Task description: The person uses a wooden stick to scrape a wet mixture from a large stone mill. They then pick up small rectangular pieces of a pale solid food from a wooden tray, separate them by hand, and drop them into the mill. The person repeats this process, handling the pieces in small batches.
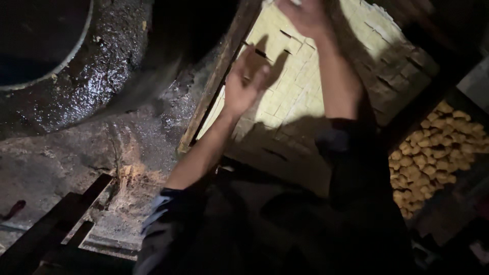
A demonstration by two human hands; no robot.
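The tray of pale cut squares [300, 86] lay in the upper middle, long side slanting up-right. The left hand [244, 84] hovered spread over it; the right hand [305, 18] reached farther, grip unclear.

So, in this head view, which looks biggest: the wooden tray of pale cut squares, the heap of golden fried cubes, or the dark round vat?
1. Wooden tray of pale cut squares.
2. Dark round vat and heap of golden fried cubes: alike, both cropped, so unranked.
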